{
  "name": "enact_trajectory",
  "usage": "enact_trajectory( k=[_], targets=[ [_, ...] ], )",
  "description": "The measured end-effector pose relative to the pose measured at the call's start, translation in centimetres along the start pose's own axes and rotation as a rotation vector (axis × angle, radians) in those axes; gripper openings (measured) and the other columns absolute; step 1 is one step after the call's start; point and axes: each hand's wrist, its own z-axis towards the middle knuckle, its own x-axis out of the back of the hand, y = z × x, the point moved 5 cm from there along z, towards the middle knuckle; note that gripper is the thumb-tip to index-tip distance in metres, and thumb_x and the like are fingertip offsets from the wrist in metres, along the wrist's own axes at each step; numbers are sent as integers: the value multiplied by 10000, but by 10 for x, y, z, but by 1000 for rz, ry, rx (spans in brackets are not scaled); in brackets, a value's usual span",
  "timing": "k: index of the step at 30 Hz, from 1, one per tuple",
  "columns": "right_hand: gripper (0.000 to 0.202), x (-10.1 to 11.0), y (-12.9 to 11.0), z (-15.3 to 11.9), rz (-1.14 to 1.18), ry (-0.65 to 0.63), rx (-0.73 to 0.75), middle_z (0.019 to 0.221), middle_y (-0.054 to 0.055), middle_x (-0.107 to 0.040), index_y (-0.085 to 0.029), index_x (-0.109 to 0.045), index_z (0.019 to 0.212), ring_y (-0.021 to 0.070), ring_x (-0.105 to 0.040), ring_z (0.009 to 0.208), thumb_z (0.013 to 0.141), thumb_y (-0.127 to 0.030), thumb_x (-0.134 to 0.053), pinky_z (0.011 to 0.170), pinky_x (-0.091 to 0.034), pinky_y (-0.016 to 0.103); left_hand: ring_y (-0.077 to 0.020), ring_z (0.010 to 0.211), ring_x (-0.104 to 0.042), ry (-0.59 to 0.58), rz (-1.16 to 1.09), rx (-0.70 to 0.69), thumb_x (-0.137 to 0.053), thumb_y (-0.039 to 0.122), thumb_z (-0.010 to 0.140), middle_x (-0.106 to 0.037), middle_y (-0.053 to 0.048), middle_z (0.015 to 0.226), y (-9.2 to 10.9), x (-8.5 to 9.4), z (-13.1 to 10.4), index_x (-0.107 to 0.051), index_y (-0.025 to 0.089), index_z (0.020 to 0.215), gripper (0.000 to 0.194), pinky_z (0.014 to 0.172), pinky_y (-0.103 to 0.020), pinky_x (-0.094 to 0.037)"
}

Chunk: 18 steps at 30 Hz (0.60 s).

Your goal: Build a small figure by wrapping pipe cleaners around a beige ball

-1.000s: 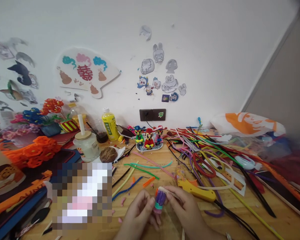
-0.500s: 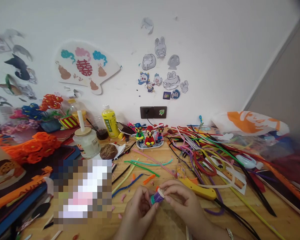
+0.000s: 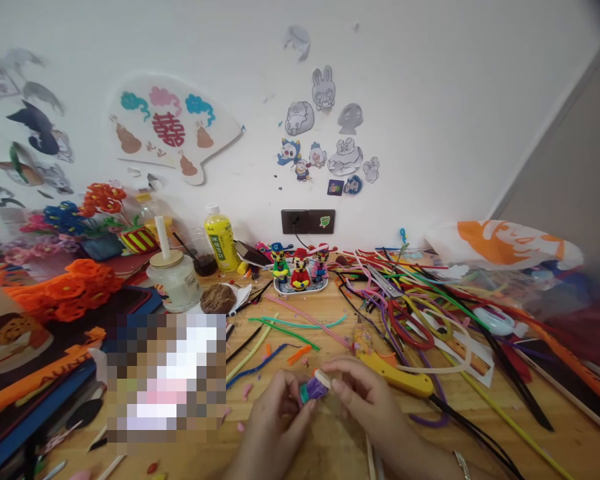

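Head view: small purple-and-teal, cream-rimmed cylinder [image 3: 316, 390] above the wooden desk [image 3: 205, 460], near side.
Left hand [image 3: 279, 415] grips its teal end; right hand [image 3: 367, 395] at its rim, pinch unclear; yellow glue gun [image 3: 400, 381] lies right.

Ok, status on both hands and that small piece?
Left hand holds the purple-and-teal piece. Right hand at its pale end. Nearest obstacle: yellow glue gun, just beyond right hand.

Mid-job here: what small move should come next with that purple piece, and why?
Probably a gentle press on the pale end of the purple piece with the right hand: it sits right by that end, while the left hand grips around the turquoise end, which should steady it.
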Motion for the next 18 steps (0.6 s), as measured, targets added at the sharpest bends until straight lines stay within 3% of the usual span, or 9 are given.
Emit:
enact_trajectory(
  k=[5, 8, 13, 18],
  targets=[
    [289, -4, 8, 1, 123, -41, -193, 741, 18, -619, -197, -652, 921, 129, -521, 564, 768, -415, -542, 522, -425, 231, -154, 661, -573, -3, 11, 12, -535, 210, 750, -615, -27, 765, -1, 0, 0, -395, 224, 657, 168, 568, -232, -455],
    [336, -8, 6, 1, 172, -115, -172, 670, -6, -583, -193, -637, 986, 127, -527, 588, 741, -415, -576, 571, -429, 237, -154, 647, -582, -3, -27, 25, -543, 219, 746, -614, -23, 750, -2, 0, 1, -387, 225, 648, 184, 546, -228, -451],
    [440, -12, 9, 2, 181, -207, -210, 499, -76, -418, -165, -595, 1072, 80, -412, 435, 724, -433, -581, 456, -375, 203, -153, 652, -576, 34, -39, 34, -578, 213, 723, -600, -10, 710, -5, 1, 1, -403, 219, 641, 193, 556, -226, -446],
    [428, -12, 8, 3, 172, -207, -195, 474, -81, -417, -155, -610, 1037, 76, -403, 414, 718, -439, -580, 433, -371, 196, -143, 673, -571, 6, -161, 40, -577, 225, 741, -580, -1, 726, -5, -2, 1, -449, 208, 683, 141, 585, -221, -458]
  ],
)
